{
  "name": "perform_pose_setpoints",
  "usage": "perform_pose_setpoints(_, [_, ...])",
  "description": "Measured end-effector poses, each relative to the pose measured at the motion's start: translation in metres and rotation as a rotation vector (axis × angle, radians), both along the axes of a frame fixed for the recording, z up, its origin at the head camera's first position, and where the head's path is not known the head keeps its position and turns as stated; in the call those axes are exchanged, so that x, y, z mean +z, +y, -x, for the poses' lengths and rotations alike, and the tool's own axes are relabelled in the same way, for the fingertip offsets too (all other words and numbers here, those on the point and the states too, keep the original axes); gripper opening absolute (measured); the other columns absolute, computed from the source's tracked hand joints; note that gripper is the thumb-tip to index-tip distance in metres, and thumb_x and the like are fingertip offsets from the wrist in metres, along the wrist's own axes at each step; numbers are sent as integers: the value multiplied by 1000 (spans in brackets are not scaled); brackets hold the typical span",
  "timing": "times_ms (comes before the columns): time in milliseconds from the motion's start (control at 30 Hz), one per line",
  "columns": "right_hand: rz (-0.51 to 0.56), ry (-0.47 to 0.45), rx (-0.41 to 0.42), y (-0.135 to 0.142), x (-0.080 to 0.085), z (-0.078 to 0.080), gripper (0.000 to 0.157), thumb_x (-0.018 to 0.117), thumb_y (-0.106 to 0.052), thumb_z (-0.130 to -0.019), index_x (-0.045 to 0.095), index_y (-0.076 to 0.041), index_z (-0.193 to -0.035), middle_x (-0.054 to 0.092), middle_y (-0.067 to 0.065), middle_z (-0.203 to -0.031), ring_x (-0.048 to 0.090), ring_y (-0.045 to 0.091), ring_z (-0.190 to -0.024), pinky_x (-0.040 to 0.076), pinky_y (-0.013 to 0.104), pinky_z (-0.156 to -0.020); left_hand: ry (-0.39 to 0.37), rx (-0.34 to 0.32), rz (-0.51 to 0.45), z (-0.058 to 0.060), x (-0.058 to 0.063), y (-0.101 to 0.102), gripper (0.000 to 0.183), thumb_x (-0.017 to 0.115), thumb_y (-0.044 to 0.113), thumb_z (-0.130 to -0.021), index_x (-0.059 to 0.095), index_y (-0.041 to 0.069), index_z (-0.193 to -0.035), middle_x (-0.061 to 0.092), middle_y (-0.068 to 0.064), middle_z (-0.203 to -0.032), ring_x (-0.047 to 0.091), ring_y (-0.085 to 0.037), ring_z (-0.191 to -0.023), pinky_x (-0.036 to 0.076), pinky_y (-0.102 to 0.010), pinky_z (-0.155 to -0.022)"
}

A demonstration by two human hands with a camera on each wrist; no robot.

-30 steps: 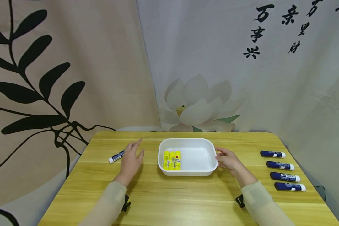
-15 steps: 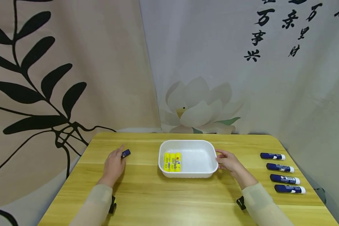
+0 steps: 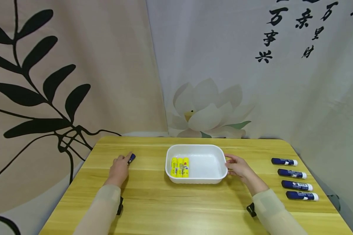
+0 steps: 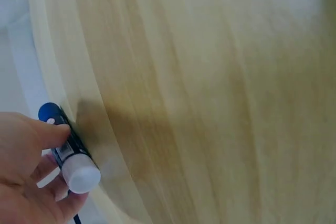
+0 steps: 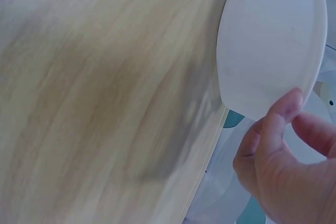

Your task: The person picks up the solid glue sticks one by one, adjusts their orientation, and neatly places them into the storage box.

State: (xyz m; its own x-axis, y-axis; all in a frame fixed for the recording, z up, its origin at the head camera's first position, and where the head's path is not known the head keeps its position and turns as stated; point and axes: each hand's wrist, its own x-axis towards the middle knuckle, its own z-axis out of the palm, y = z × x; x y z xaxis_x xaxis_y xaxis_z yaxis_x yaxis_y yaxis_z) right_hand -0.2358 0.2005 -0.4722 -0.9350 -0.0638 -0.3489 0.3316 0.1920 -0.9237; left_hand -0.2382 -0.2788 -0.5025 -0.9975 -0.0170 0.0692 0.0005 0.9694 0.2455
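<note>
A dark blue glue stick with a white cap (image 4: 81, 174) is pinched between the thumb and fingers of my left hand (image 3: 118, 170), low over the left part of the table. Only its blue end (image 3: 131, 158) shows in the head view; the hand covers the rest. My right hand (image 3: 238, 167) touches the right end of a white tray (image 3: 196, 180), its thumb against the outer wall (image 5: 262, 51) by the rim. No finger reaches inside. Three yellow glue sticks (image 3: 180, 167) stand side by side in the tray's left part.
Several blue glue sticks with white caps (image 3: 297, 185) lie in a column near the table's right edge. The wooden table (image 3: 176, 209) ends at a patterned curtain (image 3: 120, 65) behind it.
My left hand has moved left and down onto the blue glue stick, taken hold of it and turned its blue end slightly upward. The right hand and tray have stayed in place.
</note>
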Motion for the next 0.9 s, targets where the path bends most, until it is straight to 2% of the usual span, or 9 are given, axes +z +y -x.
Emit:
perform_pose_setpoints(167, [9, 3, 2, 1, 0, 0, 51, 52, -1, -94, 37, -1, -143, 48, 7, -101, 53, 13, -77, 53, 23, -65, -44, 4, -7, 2, 0, 1, 63, 52, -3, -92, 31, 16, -148, 49, -29, -121, 53, -40, -94, 53, -43, -65])
perform_pose_setpoints(300, [12, 5, -1, 1, -1, 0, 51, 52, 0, -94, 38, -2, -143, 49, 7, -101, 54, 13, -75, 53, 23, -65, -64, 15, 2, 2, 1, 3, 74, 54, -7, -89, 25, 20, -151, 47, -30, -118, 53, -36, -86, 47, -35, -54])
perform_pose_setpoints(467, [2, 7, 1, 1, -2, 0, 50, 52, -1, -94, 38, -2, -142, 49, 8, -101, 54, 14, -75, 54, 25, -66, -73, 56, -64, 1, 4, 6, 79, 55, -6, -88, 20, 25, -152, 42, -30, -121, 50, -35, -87, 41, -31, -49])
perform_pose_setpoints(733, [-3, 9, 3, 1, -2, 0, 50, 52, -1, -94, 38, -2, -142, 48, 8, -102, 54, 14, -76, 54, 25, -66, -49, 65, -129, 0, 7, 7, 72, 56, 2, -90, 22, 21, -151, 41, -29, -124, 52, -39, -92, 44, -34, -52])
perform_pose_setpoints(900, [-11, 6, 0, 1, -2, 0, 50, 53, -2, -94, 38, -3, -142, 48, 8, -102, 54, 14, -76, 54, 26, -68, -1, 55, -196, 1, 8, 9, 64, 57, 6, -91, 28, 16, -147, 41, -31, -123, 53, -45, -98, 50, -47, -65])
